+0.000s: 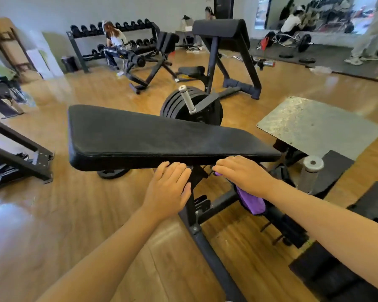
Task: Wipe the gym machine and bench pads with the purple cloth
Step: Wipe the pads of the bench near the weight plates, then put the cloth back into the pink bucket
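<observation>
Wooden floor (pixel 79 214) throughout — glossy, with glare at nine o'clock. Black padded worktop (pixel 140 136) at centre on a dark steel frame (pixel 205 236) running to six o'clock. Stacked weight plates (pixel 192 107) at twelve o'clock, a metal footplate (pixel 319 125) at two o'clock, dark floor mats (pixel 336 275) at four o'clock.

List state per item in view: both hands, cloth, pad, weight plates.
left hand: fingers straight, at the near edge of the black pad, holding nothing
right hand: at the pad's near edge, holds the purple cloth
purple cloth: hanging below the right hand
black pad: tilted, nothing lying on top
weight plates: stacked on the machine behind the pad
</observation>
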